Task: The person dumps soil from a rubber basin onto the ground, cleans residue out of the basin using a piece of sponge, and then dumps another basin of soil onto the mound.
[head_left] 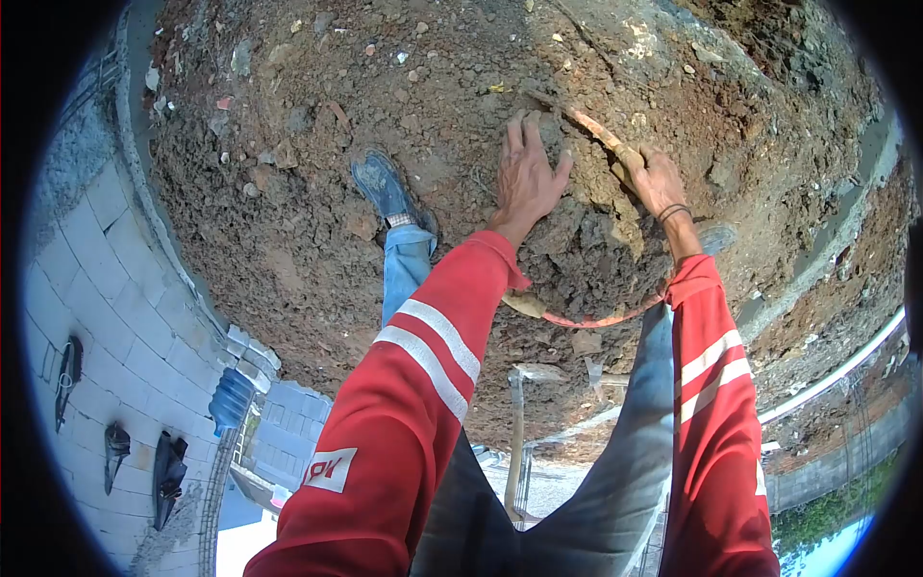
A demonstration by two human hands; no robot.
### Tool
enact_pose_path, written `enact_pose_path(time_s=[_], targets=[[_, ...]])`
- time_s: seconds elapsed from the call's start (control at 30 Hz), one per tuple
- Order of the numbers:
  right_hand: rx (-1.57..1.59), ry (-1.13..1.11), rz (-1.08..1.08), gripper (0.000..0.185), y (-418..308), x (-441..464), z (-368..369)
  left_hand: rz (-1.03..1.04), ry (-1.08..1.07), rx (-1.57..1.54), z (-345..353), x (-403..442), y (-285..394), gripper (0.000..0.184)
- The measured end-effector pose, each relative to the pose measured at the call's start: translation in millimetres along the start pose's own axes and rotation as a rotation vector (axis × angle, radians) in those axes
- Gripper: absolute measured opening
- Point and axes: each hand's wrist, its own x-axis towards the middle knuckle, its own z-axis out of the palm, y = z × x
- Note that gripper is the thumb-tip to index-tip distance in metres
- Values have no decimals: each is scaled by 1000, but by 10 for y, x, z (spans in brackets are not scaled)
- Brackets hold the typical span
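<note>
Brown, lumpy soil fills the ground in front of me. My left hand rests on the soil, palm down, with its fingers apart and nothing visible in it. To its right, my right hand is closed around a curved, mud-stained orange strip, which slants up and left from the fingers. Clods of soil lie between the two hands. A second curved reddish piece shows below the hands, between my forearms; whether it joins the held strip cannot be seen.
My shoe stands on the soil left of my hands. A grey block wall curves along the left side, with dark sandals and a blue water bottle by it. A wooden post shows between my legs.
</note>
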Motion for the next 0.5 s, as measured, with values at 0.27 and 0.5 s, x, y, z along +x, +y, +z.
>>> enact_pose_path(time_s=[0.27,0.5], targets=[[-188,-97,-153,57,-58,46,-30,77,-106,147,194,-393,419,93],[-336,-182,11,45,11,313,51,16,-54,64,-18,-514,388,83]])
